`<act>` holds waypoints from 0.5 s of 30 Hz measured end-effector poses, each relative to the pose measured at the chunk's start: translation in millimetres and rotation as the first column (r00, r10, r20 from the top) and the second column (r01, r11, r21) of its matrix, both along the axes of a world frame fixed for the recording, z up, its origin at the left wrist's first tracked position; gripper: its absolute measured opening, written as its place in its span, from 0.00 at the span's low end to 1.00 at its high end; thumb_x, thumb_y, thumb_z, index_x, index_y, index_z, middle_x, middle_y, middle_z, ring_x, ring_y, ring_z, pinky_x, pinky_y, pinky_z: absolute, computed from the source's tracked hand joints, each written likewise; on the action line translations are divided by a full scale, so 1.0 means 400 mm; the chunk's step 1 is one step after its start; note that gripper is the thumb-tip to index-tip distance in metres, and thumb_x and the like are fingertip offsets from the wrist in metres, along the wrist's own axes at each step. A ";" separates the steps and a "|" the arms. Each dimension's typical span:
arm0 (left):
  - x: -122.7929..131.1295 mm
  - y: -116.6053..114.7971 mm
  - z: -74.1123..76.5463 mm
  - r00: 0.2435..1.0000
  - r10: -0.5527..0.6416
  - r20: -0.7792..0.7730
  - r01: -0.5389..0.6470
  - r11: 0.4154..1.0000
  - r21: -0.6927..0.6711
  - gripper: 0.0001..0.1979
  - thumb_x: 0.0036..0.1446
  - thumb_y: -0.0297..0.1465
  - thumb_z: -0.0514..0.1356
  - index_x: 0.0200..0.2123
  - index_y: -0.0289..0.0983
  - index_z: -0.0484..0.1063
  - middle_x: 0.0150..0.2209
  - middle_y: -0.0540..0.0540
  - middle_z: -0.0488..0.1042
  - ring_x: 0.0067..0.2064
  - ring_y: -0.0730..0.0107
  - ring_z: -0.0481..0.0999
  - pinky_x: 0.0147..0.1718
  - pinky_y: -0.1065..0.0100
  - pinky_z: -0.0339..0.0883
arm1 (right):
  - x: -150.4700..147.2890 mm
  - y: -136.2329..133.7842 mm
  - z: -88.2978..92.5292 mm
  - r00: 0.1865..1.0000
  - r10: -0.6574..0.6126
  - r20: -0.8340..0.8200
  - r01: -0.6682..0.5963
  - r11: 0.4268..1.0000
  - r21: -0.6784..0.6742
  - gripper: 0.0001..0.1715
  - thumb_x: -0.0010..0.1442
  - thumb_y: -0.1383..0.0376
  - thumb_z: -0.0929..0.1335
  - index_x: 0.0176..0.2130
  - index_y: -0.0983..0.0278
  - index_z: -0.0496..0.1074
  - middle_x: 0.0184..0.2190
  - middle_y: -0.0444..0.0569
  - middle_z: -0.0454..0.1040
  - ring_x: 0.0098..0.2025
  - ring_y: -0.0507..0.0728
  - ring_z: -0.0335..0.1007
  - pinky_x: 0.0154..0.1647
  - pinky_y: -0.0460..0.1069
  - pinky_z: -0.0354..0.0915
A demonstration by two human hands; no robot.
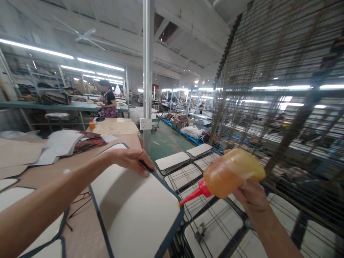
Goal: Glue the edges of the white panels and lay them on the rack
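Note:
My left hand (133,160) grips the far edge of a white panel (131,208) with a dark blue trim, fingers curled over the rim. The panel lies on the brown table (80,222) and overhangs its right edge. My right hand (251,195) is wrapped round a squeeze bottle (231,172) of amber glue, held tilted. Its red nozzle (192,195) points down to the left and its tip touches the panel's right edge trim.
More white panels (172,160) lie on wire racks (215,222) at the right, with a tall wire rack stack (282,89) behind. A steel post (147,71) stands ahead. Cardboard and fabric pieces (64,143) cover the table's far side. A person (109,104) works at a distant bench.

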State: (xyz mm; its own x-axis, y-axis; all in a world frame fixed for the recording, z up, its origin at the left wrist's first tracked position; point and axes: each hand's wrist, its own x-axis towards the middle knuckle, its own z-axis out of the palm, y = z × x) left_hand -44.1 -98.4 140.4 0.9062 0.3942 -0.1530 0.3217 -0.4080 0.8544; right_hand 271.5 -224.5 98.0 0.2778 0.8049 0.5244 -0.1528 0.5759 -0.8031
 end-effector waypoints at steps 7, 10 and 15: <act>-0.033 0.011 -0.003 0.998 -0.032 -0.057 0.041 0.985 0.169 0.16 0.53 0.39 0.60 0.38 0.32 0.77 0.29 0.49 0.74 0.32 0.70 0.69 0.28 0.78 0.61 | -0.013 -0.013 -0.038 0.993 -0.047 -0.106 0.042 0.998 -0.054 0.35 0.34 0.57 0.76 0.45 0.56 0.71 0.37 0.50 0.77 0.42 0.65 0.72 0.47 0.61 0.65; -0.046 0.016 -0.014 0.998 -0.003 -0.065 0.016 0.979 0.202 0.17 0.54 0.39 0.58 0.38 0.32 0.76 0.27 0.50 0.72 0.30 0.71 0.67 0.26 0.78 0.58 | -0.019 -0.015 -0.048 0.980 -0.129 -0.152 0.122 0.991 -0.055 0.36 0.32 0.58 0.76 0.45 0.55 0.72 0.35 0.48 0.78 0.36 0.62 0.73 0.43 0.58 0.68; -0.056 0.012 -0.026 0.999 0.042 -0.034 -0.036 0.985 0.170 0.16 0.55 0.41 0.57 0.35 0.33 0.75 0.27 0.50 0.71 0.31 0.71 0.67 0.28 0.77 0.57 | -0.021 -0.013 -0.060 0.956 -0.188 -0.227 0.185 0.982 -0.037 0.32 0.29 0.59 0.78 0.39 0.54 0.74 0.27 0.45 0.77 0.27 0.56 0.71 0.33 0.52 0.69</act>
State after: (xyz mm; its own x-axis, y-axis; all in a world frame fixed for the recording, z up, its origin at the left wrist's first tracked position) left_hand -66.5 -93.6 130.1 0.8844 0.4524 -0.1149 0.3711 -0.5321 0.7610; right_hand 263.1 -229.9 74.0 0.5345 0.7348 0.4175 -0.2239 0.5995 -0.7685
